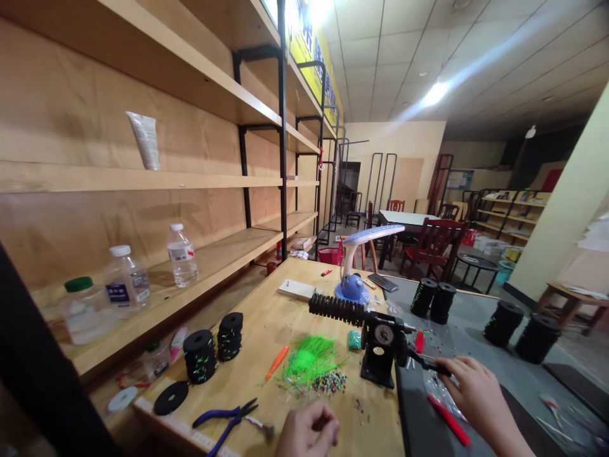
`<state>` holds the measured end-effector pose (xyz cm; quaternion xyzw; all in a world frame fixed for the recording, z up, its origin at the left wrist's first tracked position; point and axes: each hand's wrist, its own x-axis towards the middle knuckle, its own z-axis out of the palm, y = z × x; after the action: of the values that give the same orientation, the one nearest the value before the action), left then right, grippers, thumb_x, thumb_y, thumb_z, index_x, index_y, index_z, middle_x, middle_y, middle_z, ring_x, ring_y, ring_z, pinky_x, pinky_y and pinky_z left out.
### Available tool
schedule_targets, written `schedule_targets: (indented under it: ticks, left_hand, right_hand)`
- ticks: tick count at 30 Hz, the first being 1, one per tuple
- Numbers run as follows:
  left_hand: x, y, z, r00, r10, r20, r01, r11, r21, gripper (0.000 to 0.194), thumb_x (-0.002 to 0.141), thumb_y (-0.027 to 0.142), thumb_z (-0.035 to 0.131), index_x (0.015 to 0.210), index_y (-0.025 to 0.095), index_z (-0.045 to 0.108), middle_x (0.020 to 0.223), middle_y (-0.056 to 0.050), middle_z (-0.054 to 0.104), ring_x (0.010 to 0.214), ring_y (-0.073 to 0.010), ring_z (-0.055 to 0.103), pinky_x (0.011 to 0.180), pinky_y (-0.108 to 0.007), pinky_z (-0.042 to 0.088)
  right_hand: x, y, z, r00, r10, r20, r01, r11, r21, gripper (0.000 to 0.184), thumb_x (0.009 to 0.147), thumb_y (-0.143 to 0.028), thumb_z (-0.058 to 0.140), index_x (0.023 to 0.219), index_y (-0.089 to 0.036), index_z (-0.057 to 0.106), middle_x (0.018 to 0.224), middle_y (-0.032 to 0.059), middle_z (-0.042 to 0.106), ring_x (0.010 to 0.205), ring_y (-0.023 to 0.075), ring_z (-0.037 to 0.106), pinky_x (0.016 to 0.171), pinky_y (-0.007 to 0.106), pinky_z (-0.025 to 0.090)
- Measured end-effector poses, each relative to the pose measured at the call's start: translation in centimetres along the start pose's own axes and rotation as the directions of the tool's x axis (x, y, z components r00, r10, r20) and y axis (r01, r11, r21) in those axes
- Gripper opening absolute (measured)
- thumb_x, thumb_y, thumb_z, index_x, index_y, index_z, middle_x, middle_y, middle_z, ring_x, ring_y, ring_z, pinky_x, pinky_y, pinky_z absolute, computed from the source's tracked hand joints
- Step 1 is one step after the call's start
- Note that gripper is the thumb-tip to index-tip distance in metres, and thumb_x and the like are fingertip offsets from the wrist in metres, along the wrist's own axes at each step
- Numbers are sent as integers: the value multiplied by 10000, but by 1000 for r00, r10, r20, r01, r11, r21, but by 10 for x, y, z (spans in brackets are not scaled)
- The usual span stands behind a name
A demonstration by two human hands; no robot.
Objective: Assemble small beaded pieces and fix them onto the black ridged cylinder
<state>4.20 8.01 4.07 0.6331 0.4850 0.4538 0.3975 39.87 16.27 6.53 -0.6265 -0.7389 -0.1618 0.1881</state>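
Observation:
My right hand (471, 387) is closed around the crank handle (428, 364) of a black hand-cranked winder (379, 349). A row of black ridged spools (337, 309) sits on the winder's shaft, sticking out to the left. My left hand (309, 430) is at the table's front, its fingers curled together; whatever they may pinch is too small to see. Just beyond it lie a pile of small coloured beads (329, 383) and a bunch of bright green strands (311, 357). Blue-handled pliers (226, 420) and an orange pointed tool (276, 365) lie to the left.
Wound black spools stand at the left (200, 357) and right (537, 338). A blue desk lamp (352, 289) and a phone (383, 282) are behind the winder. A red-handled tool (448, 420) lies near my right hand. Wooden shelves (228, 254) with bottles run along the left.

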Motion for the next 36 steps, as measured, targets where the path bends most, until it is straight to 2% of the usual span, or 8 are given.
schedule_targets:
  ticks: [3, 7, 14, 18, 25, 30, 36]
  left_hand:
    - [24, 12, 4, 997, 72, -23, -72, 997, 9, 204, 825, 299, 578, 672, 170, 615, 610, -26, 638, 612, -165, 583, 579, -231, 408]
    - [50, 21, 10, 992, 119, -38, -115, 987, 110, 208, 842, 263, 547, 669, 169, 613, 623, -30, 634, 613, -167, 578, 560, -237, 374]
    - [76, 20, 12, 991, 125, -45, -115, 975, 190, 189, 836, 222, 539, 657, 177, 584, 586, -15, 605, 561, -157, 555, 525, -240, 332]
    - [87, 21, 11, 993, 109, -49, -97, 974, 205, 191, 844, 240, 528, 671, 179, 583, 568, -8, 590, 536, -153, 541, 511, -234, 332]
    - [111, 24, 9, 987, 142, -77, -122, 967, 226, 203, 851, 235, 499, 678, 178, 589, 598, -9, 613, 569, -151, 576, 553, -227, 379]
    - [127, 24, 7, 989, 110, -96, -88, 975, 205, 187, 855, 282, 519, 736, 188, 628, 608, -18, 663, 557, -158, 603, 547, -228, 392]
    - [142, 30, 6, 988, 100, -114, -75, 976, 206, 177, 851, 311, 534, 765, 197, 638, 649, -34, 694, 588, -174, 637, 552, -237, 409]
  right_hand:
    - [16, 2, -7, 1000, 13, -14, -13, 1000, 10, 280, 808, -303, 524, 964, -263, 753, 906, 84, 757, 909, 289, 659, 775, 391, 483]
    - [37, 6, -4, 999, 51, -3, -51, 998, 27, 296, 804, -295, 514, 984, -254, 745, 940, 77, 762, 941, 289, 660, 781, 387, 497]
    - [60, 17, 8, 997, 71, 29, -74, 992, 98, 287, 786, -267, 528, 970, -261, 748, 922, 58, 773, 928, 276, 676, 756, 362, 525]
    - [66, 23, 17, 996, 79, 44, -84, 987, 139, 292, 798, -290, 527, 988, -273, 749, 909, 53, 773, 904, 270, 686, 738, 354, 537]
    - [72, 24, 34, 968, 146, 202, -176, 975, 138, 353, 832, -293, 498, 1099, -253, 726, 963, 87, 762, 932, 278, 686, 794, 364, 527]
    - [73, 21, 43, 957, 170, 235, -203, 971, 123, 360, 852, -307, 492, 1128, -249, 716, 969, 101, 759, 926, 280, 689, 776, 346, 523]
    - [62, 16, 63, 948, 191, 257, -225, 968, 109, 309, 814, -293, 538, 1030, -261, 757, 862, 93, 762, 819, 281, 700, 691, 331, 515]
